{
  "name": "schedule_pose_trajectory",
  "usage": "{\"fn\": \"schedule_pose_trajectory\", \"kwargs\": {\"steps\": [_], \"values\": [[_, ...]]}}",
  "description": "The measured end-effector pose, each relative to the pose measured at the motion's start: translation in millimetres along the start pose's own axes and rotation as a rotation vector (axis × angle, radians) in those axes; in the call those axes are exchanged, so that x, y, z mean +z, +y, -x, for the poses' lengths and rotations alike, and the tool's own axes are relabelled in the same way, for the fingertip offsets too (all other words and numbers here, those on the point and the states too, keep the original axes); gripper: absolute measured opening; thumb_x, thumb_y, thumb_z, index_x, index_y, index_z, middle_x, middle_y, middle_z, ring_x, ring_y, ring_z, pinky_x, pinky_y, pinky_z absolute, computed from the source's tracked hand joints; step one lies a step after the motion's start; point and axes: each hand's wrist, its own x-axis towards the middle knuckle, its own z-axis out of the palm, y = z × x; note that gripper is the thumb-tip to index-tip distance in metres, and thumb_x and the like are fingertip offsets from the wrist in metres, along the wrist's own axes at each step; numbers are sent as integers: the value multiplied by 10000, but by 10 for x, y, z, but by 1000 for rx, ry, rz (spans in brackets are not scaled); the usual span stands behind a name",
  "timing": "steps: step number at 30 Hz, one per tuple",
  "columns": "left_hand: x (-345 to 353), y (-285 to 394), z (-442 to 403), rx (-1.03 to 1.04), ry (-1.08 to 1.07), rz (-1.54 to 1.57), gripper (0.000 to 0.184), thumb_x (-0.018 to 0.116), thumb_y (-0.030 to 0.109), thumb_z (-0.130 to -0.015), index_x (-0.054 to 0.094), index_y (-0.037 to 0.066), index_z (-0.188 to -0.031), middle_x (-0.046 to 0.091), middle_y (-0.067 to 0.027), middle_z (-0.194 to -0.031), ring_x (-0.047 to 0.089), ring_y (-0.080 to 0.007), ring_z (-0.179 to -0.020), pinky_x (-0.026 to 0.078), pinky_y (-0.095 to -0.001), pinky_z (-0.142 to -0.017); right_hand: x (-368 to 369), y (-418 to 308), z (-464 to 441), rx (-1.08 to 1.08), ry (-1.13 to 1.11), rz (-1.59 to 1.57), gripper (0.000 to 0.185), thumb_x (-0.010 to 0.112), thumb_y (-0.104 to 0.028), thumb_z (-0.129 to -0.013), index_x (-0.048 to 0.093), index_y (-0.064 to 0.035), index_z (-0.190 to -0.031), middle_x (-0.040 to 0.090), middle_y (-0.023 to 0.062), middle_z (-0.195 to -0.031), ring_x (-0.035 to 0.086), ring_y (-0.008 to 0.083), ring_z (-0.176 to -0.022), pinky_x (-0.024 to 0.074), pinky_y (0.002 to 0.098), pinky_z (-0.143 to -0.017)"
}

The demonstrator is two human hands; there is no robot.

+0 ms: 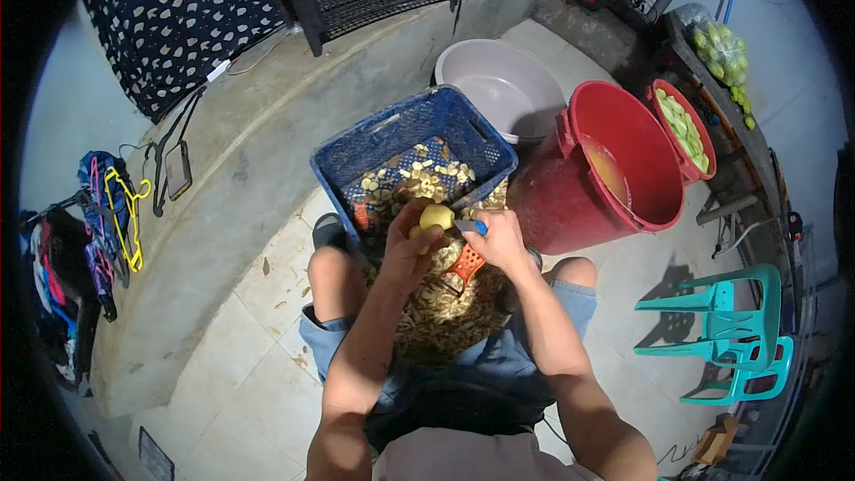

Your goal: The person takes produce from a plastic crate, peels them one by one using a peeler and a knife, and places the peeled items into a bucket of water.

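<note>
My left hand (405, 245) is closed around a peeled, pale yellow fruit or tuber (436, 217), held up over the near edge of the blue crate. My right hand (500, 239) grips a small knife with a blue handle (480, 227); its short blade points left and is close to or touching the peeled piece. Pale cut slices and scraps (426, 185) lie in the blue crate (485, 156). A heap of peelings (441, 316) covers the floor between my knees. An orange perforated plastic piece (467, 261) shows below my hands, partly hidden.
A large red tub (552, 205) with some liquid stands right of the crate. Behind are a pale basin (499, 80) and a red bucket of light green pieces (684, 134). Green plastic chairs (735, 325) lie at right. A concrete ledge (223, 160) curves along the left.
</note>
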Motion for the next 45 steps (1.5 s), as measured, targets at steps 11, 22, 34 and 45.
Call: {"fn": "schedule_pose_trajectory", "kwargs": {"steps": [11, 22, 34, 45], "values": [[-83, -150, -59, 5, -10, 25, 424, 711, -103, -734, 569, 2, -1119, 618, -118, -1082, 634, -224, -990, 563, -322, -818, 86, -209, -9, -68, 146, 25, 174, 693, -199, -721, 636, -36, -704, 597, 172, -615, 612, 357, -636, 468, 456, -595], [-90, -48, -58, 13, -89, 82, 345, 671, 94, -865, 539, -5, -1168, 642, -118, -1032, 643, -190, -868, 505, -258, -595, 68, -92, -74, 358, -111, -119, 261, 641, -219, -738, 608, 24, -650, 558, 231, -566, 598, 381, -560, 468, 456, -582], [-87, -164, -115, -61, 0, -320, 354, 580, 330, -942, 544, 31, -1127, 659, -94, -880, 618, -138, -679, 528, -272, -568, 15, -84, -37, 312, -2, 178, 246, 670, -283, -778, 665, -38, -784, 630, 227, -678, 631, 416, -688, 503, 496, -681], [-121, -188, -99, -80, -33, -396, 385, 553, 381, -953, 577, 12, -1060, 655, -82, -824, 592, -135, -628, 478, -266, -532, 64, -42, -30, 257, -52, 392, 225, 683, -279, -785, 677, -55, -804, 649, 214, -711, 645, 407, -697, 521, 498, -671]]}}
